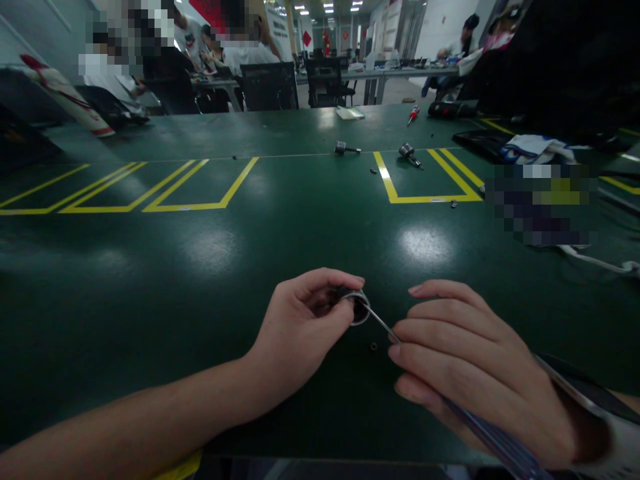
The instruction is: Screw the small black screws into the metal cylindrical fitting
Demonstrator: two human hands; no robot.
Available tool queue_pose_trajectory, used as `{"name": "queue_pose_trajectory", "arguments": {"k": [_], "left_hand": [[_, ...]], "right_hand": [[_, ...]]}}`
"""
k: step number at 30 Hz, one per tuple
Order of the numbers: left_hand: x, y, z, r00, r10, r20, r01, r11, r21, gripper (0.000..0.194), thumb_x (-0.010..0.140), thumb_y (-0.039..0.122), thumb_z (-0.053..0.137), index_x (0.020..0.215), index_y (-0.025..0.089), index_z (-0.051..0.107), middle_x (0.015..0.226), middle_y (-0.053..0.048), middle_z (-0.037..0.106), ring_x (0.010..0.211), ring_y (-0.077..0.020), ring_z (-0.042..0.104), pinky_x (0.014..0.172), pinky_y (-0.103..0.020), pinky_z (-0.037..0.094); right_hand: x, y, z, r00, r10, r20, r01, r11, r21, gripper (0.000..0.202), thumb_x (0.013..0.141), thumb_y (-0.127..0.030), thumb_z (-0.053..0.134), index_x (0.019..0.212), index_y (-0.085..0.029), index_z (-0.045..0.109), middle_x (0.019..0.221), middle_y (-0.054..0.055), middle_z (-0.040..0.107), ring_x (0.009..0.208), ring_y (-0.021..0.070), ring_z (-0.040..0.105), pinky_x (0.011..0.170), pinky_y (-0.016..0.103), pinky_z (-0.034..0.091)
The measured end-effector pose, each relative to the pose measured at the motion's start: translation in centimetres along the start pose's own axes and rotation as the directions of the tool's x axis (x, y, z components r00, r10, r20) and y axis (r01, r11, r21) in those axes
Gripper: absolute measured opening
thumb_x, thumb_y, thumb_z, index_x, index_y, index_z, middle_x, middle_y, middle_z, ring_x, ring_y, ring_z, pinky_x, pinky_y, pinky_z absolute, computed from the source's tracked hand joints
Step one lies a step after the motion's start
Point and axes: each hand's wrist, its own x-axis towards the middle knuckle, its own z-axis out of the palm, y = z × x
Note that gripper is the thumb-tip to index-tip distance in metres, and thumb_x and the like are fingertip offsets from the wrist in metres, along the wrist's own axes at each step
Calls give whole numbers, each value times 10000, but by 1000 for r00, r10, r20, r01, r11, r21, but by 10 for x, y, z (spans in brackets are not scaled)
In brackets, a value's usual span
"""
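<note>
Near the middle of the green table, my left hand [310,320] is closed on a small round metal part [361,319] with an open, hollow end facing right. My right hand [460,353] grips a screwdriver [383,322] by its thin shaft. Its purplish see-through handle [500,437] runs back under the palm. The screwdriver's tip reaches into the metal part's opening, so the tip itself is hidden. A tiny dark nut-like piece [373,347] lies on the table between the hands.
Two metal parts with shafts, one [347,148] left of the yellow tape [435,199] and another [410,155] inside it, lie farther back. A red-handled screwdriver [413,115] is near the far edge. At right are a cloth [540,148] and a white cable [600,262]. People sit beyond.
</note>
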Motion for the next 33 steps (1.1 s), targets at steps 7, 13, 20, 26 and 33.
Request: {"name": "queue_pose_trajectory", "arguments": {"k": [7,13,20,26,33], "left_hand": [[1,0,0,1000,13,15,-13,999,-29,151,691,101,620,820,153,681,893,-29,729,771,-131,675,702,-218,536],[7,2,-6,996,-87,4,87,994,-62,228,675,116,660,891,188,666,896,-12,727,780,-139,674,648,-213,528],[8,-1,-10,994,-98,38,101,991,-87,283,689,131,661,965,195,661,806,-6,730,761,-139,668,662,-227,507],[8,-1,-9,993,-111,32,114,987,-112,294,682,117,666,966,194,661,833,-6,727,777,-133,662,693,-232,506],[9,-1,-7,998,-63,-15,59,977,-204,232,657,67,685,854,162,605,964,-15,706,831,-120,658,767,-233,520]], "right_hand": [[-1,1,-3,997,66,-38,-59,987,151,111,861,-179,539,806,-129,621,749,47,687,729,154,621,893,383,453],[0,10,-4,867,490,87,-460,722,517,259,891,-210,469,657,-181,576,568,-22,567,581,115,568,879,384,455],[-1,14,2,841,503,201,-525,666,530,259,883,-214,496,639,-179,574,575,-25,555,614,113,562,874,363,443],[-1,13,2,843,496,211,-532,707,465,263,886,-215,491,635,-184,564,569,-23,543,603,119,548,789,335,462],[-1,10,5,880,439,181,-466,726,506,212,889,-202,480,717,-178,601,637,0,594,633,134,576,817,371,466]]}}
